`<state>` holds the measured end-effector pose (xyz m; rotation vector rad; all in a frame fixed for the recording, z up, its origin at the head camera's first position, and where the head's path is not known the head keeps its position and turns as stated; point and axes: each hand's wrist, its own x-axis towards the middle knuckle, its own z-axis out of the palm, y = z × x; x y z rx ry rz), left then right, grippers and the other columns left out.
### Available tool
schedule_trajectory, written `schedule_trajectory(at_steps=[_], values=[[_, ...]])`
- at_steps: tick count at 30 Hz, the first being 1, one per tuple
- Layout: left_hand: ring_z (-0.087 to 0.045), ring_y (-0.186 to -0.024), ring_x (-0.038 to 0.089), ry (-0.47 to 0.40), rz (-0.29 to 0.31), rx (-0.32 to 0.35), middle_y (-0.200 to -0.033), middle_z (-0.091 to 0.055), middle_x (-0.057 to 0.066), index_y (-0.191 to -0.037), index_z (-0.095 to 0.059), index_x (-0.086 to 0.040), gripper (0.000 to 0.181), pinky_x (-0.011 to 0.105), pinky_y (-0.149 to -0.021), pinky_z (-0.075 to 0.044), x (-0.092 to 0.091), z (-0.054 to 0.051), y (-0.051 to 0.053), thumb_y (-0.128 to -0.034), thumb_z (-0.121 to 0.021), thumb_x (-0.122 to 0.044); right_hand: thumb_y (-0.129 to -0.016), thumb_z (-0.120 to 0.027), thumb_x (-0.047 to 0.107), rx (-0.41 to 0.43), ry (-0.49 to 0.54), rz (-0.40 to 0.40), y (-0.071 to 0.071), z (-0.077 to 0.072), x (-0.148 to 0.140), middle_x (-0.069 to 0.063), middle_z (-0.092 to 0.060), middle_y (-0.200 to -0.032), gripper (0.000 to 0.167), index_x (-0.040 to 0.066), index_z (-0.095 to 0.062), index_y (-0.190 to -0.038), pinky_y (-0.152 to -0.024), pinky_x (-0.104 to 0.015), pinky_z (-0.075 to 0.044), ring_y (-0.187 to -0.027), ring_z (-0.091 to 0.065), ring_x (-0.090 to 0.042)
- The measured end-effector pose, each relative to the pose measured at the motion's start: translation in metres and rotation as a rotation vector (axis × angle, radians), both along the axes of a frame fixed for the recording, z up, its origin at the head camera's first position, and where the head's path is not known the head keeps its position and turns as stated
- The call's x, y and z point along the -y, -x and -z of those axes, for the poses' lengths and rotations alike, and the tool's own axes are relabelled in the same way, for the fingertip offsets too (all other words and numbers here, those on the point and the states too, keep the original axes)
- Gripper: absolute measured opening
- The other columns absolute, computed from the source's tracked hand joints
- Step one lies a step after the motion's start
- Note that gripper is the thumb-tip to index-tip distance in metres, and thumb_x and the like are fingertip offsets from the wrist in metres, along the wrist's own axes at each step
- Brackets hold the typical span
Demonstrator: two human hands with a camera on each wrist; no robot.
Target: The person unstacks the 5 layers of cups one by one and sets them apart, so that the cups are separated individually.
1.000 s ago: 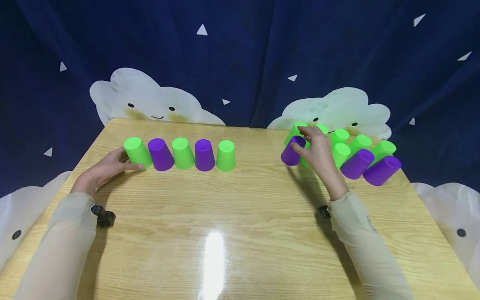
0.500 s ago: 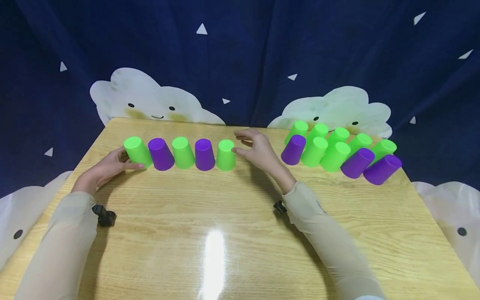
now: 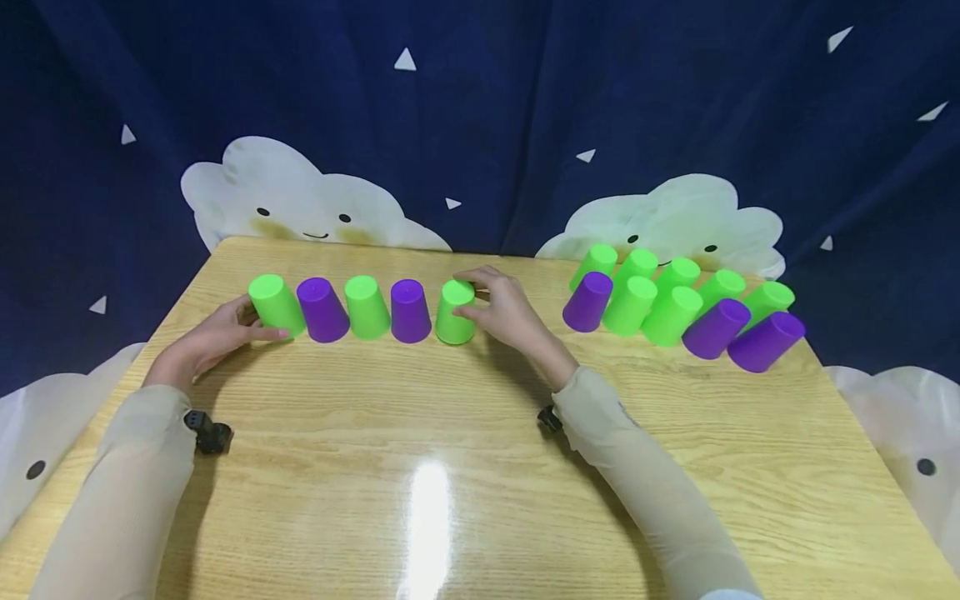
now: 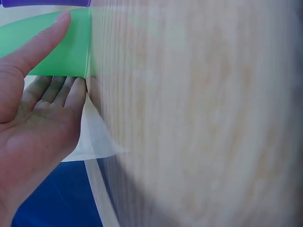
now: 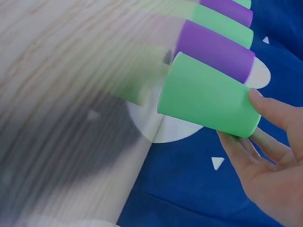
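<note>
A row of upside-down plastic cups, green and purple by turns, stands on the left half of the table. My left hand (image 3: 217, 337) holds the leftmost green cup (image 3: 277, 305), its thumb along the front and the other fingers behind; the left wrist view shows the thumb lying across that cup (image 4: 66, 52). At the row's right end, my right hand (image 3: 510, 312) pinches a green cup (image 3: 452, 327) near its narrow top. In the right wrist view this cup (image 5: 203, 94) sits between thumb and fingers, beside a purple cup (image 5: 215, 49).
Between the held cups stand a purple cup (image 3: 322, 312), a green cup (image 3: 367, 310) and another purple cup (image 3: 410, 313). More green and purple cups, such as this purple one (image 3: 587, 302), stand in two rows at the right. A dark blue curtain (image 3: 495, 125) hangs behind the table (image 3: 360, 467).
My right hand has left the purple cup in the right group, moved left and taken hold of the row's end green cup, which has shifted slightly right. The left hand stays put.
</note>
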<state>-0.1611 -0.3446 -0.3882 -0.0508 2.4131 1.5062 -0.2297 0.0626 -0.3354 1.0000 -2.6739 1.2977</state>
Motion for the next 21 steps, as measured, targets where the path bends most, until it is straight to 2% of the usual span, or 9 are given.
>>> schedule_trajectory(at_steps=[5,9,15,18,21], values=[[-0.011,-0.145,0.043,-0.005,0.004,-0.006,-0.157,-0.017,0.027,-0.156,-0.007,-0.001,0.093,0.058,-0.117,-0.01,-0.001,0.001,0.001,-0.0917,-0.071,-0.021,-0.082,-0.078,0.0,-0.007,0.052,-0.008,-0.007,-0.008,-0.019,-0.018,-0.061,-0.121,0.046,-0.007,-0.062,-0.125,-0.097,-0.03,-0.05,-0.111,-0.061,-0.03],[-0.012,-0.144,0.043,-0.01,0.008,-0.012,-0.156,-0.019,0.028,-0.156,-0.007,0.0,0.092,0.058,-0.117,-0.01,0.0,-0.002,0.002,-0.092,-0.071,-0.02,-0.082,-0.078,-0.001,-0.016,0.076,0.011,-0.015,-0.015,-0.046,-0.019,-0.061,-0.12,0.046,-0.008,-0.062,-0.124,-0.097,-0.032,-0.05,-0.111,-0.061,-0.032],[-0.011,-0.145,0.044,0.002,0.01,-0.014,-0.157,-0.016,0.028,-0.156,-0.006,0.0,0.093,0.058,-0.117,-0.009,0.0,-0.003,0.004,-0.0921,-0.071,-0.022,-0.081,-0.079,-0.001,-0.052,0.054,0.103,-0.028,-0.025,-0.101,-0.019,-0.063,-0.117,0.046,-0.005,-0.063,-0.124,-0.092,-0.039,-0.054,-0.107,-0.063,-0.032],[-0.009,-0.145,0.044,0.002,0.015,-0.017,-0.158,-0.015,0.028,-0.156,-0.006,0.0,0.093,0.058,-0.117,-0.009,0.0,-0.001,0.003,-0.092,-0.071,-0.021,-0.081,-0.078,-0.002,-0.071,0.039,0.161,-0.036,-0.027,-0.133,-0.019,-0.063,-0.117,0.046,-0.004,-0.063,-0.124,-0.09,-0.037,-0.054,-0.106,-0.063,-0.032],[-0.009,-0.145,0.044,0.015,0.017,-0.012,-0.158,-0.014,0.029,-0.156,-0.006,0.0,0.094,0.059,-0.116,-0.01,0.001,0.0,0.0,-0.092,-0.071,-0.021,-0.081,-0.077,-0.003,-0.084,0.024,0.231,-0.045,-0.026,-0.164,-0.019,-0.063,-0.118,0.045,-0.004,-0.063,-0.124,-0.091,-0.03,-0.052,-0.109,-0.061,-0.035]])
